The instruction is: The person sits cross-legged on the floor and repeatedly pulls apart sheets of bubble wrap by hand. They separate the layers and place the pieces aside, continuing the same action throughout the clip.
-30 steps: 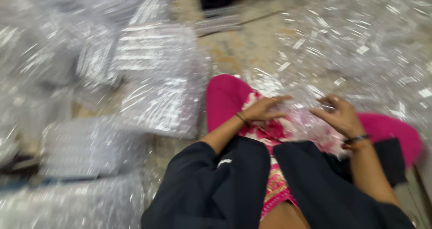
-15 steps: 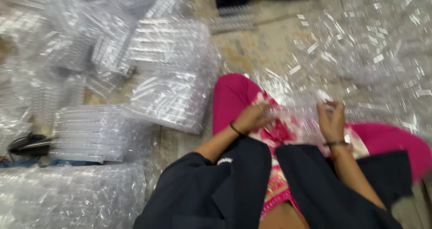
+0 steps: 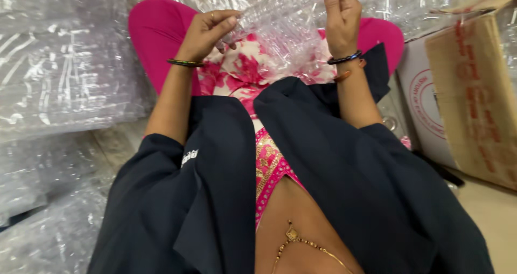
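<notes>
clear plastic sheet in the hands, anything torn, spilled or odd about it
Nothing stands out. The left hand and right hand hold the plastic sheet over the lap; no tear shows. The cardboard box beside it stands open, flap up.

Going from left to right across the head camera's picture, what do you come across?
Stacked clear plastic packs → left hand → clear plastic sheet held between both hands → right hand → cardboard box.
</notes>
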### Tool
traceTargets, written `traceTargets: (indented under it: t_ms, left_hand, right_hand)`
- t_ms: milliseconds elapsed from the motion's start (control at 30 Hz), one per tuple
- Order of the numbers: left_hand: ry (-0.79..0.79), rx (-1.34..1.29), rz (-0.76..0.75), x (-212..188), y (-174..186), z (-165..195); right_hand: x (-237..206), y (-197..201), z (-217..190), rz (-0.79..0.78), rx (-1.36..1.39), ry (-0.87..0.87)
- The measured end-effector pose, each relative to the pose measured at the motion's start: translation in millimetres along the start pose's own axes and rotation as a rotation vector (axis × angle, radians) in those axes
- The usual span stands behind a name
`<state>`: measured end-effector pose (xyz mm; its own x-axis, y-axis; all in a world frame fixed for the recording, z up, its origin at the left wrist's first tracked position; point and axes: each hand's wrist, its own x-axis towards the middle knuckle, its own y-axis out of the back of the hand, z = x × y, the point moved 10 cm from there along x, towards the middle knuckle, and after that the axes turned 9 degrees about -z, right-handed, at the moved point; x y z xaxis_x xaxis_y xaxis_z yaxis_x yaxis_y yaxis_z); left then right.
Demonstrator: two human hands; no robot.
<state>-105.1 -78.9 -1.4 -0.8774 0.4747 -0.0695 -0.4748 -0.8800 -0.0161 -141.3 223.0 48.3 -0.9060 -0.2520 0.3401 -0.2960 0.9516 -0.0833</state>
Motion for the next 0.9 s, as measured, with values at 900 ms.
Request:
traceTargets:
  t_ms: [900]
  left_hand:
    - [-0.367, 0.57, 0.228, -19.0, -32.2, 99.3]
  right_hand:
    - [-19.2, -6.2, -34.5, 0.217, -0.87, 0.254]
